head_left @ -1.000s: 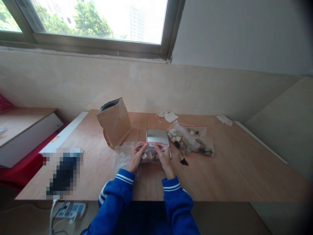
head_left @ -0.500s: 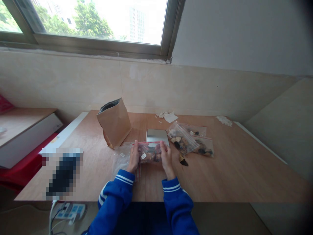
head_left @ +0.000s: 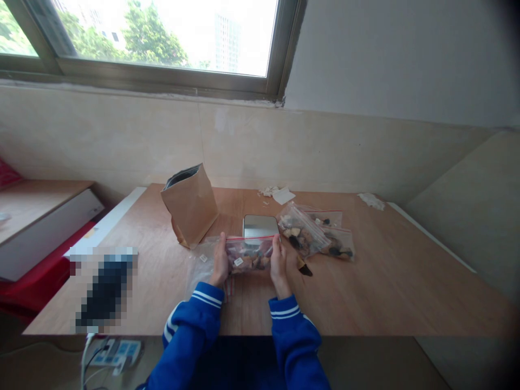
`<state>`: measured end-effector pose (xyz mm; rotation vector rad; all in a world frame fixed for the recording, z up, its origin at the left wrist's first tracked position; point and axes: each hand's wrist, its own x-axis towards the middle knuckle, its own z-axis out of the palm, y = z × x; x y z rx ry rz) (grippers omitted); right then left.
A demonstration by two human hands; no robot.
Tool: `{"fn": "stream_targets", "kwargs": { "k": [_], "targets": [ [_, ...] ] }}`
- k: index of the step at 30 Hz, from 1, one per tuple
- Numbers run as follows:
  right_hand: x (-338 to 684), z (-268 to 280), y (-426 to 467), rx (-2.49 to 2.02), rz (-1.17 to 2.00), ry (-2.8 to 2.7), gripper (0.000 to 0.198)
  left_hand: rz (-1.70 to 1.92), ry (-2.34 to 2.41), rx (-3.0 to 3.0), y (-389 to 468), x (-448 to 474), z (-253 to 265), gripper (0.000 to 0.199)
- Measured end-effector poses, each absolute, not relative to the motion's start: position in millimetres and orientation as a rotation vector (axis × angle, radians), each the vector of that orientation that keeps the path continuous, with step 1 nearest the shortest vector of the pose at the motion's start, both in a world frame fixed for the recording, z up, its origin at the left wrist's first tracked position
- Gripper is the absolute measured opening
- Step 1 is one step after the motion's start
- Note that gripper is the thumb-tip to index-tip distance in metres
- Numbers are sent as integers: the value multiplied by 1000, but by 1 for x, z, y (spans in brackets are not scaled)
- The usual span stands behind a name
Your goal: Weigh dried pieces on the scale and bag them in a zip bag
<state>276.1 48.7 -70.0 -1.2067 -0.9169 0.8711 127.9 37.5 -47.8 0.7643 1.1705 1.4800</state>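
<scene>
Head view is showing two hands working on one clear zip-top plastic bag of mixed brown and dark pieces (head_left: 249,254), which is standing upright near the front middle of the light brown wooden tabletop (head_left: 385,287). The left hand (head_left: 220,262) is closing around the bag's left edge and the right hand (head_left: 278,263) is clasping its right edge, fingers curled, thumbs toward the red seal strip. One small square silver scale (head_left: 260,226) is lying just behind the bag. Two more filled clear bags (head_left: 314,234) are overlapping to the right, with one dark loose piece (head_left: 304,267) beside the right hand. One tan paper pouch (head_left: 190,205) is standing open to the left. Bare table is stretching wide on the right, up to the white edge strip (head_left: 430,233); the near edge is running just under both blue sleeves
</scene>
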Motion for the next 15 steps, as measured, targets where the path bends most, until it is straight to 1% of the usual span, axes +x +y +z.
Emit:
{"fn": "stream_targets", "kwargs": {
  "k": [8, 11, 15],
  "targets": [
    [275, -62, 45, -1192, 840, -911, 62, 1494, 1082, 719, 43, 124, -58, 75],
    [291, -52, 41, -1231, 784, -824, 63, 1525, 1015, 726, 47, 120, -62, 71],
    [348, -29, 38, -1271, 635, -720, 63, 1537, 1037, 834, 49, 115, -64, 67]
  ]
}}
